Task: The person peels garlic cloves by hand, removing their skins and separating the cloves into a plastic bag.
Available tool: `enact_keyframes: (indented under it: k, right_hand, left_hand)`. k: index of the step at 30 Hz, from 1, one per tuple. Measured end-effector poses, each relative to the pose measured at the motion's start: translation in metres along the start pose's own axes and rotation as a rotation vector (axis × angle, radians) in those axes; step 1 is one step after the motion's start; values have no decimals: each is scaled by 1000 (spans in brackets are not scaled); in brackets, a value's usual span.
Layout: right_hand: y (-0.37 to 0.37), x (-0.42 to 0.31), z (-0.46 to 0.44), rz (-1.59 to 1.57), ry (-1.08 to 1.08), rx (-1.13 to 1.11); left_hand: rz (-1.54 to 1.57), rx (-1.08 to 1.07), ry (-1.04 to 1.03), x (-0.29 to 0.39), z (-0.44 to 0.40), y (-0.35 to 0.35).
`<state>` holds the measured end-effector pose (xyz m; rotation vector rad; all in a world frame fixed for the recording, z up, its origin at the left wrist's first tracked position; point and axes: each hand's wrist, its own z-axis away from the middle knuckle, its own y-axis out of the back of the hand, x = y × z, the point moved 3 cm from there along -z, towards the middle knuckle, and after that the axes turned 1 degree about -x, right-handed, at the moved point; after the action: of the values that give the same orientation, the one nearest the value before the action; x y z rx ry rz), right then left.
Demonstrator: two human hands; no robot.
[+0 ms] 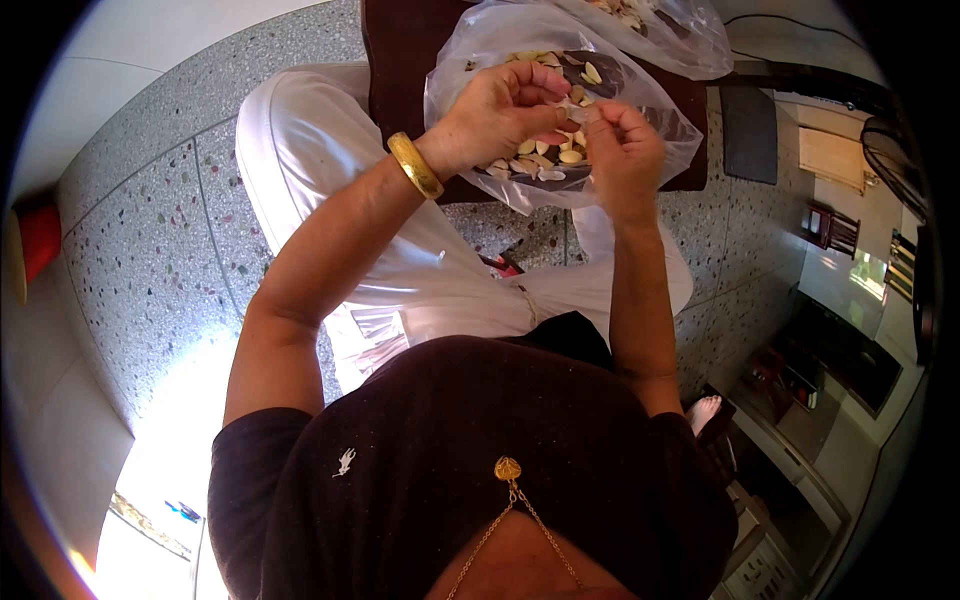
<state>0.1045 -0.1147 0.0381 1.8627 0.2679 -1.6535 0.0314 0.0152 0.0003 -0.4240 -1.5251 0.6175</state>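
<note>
Both hands meet over an open clear plastic bag (446, 97) that lies on a dark table (395, 60). Pale and yellowish seed-like pieces (570, 156), some like bits of shell, lie inside it. My left hand (502, 112), below a wide gold bangle (414, 166), has its thumb and fingers curled around a small whitish piece. The fingers of my right hand (625, 150) are pinched at the same piece (576, 113), touching it from the other side. What exactly the piece is, I cannot make out.
A second plastic bag (690, 38) with pale pieces sits at the table's back right. White-trousered legs (310, 130) flank the table on a speckled floor (150, 240). A bare foot (703, 413) shows at the right, and a red object (38, 240) at the far left.
</note>
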Motion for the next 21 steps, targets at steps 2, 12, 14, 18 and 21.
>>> enact_keyframes:
  k: [2,12,14,18,21]
  right_hand:
    - [5,0,-5,-11,-23,16]
    - [-19,-2,0,-258,-110,4]
    - [-16,3,-1,-255,-107,-34]
    - [-13,5,-3,-221,-106,-11]
    - [-7,9,-3,-79,-5,41]
  left_hand:
    - [-9,-24,24,2,1,-1]
    - [-100,57,-51,-6,-1,5]
    - [-95,97,-78,-5,-1,6]
    - [-197,83,-94,-2,-1,5]
    - [-246,48,-165,-3,-1,2]
